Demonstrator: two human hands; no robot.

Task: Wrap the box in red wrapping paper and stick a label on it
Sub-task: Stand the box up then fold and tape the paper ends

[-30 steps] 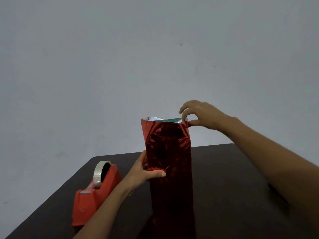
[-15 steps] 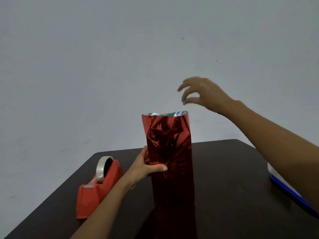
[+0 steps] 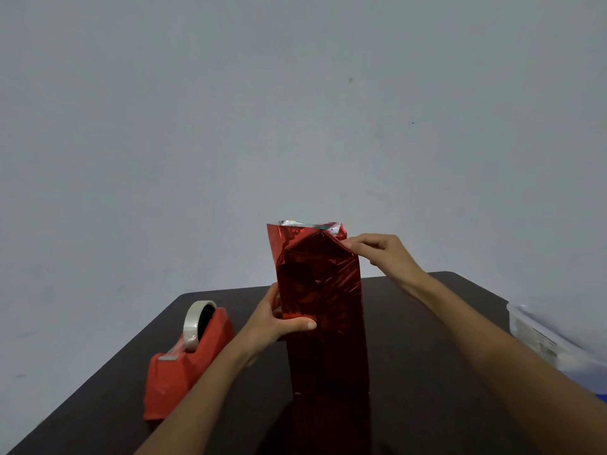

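Upright box [image 3: 323, 310] on counter [image 3: 410, 405]: your left grip [image 3: 276, 323] clamps its mid-left edge, right grip [image 3: 386, 254] pinches the top-right fold.

The light is dim and soft, with no clear source. The grey wall [image 3: 295, 110] dulls a little toward the upper corners, and the dark tabletop [image 3: 427, 323] swallows nearly every shadow, giving back only a faint red reflection under the red wrapping paper [image 3: 322, 290] in my fingers [image 3: 356, 246]. The foil glints along its creases and glares silver at the top rim, while its lower half sinks almost to black. The wide lens stretches everything near the bottom edge, and the plastic tub [image 3: 542, 336] at the right edge is soft and smeared.
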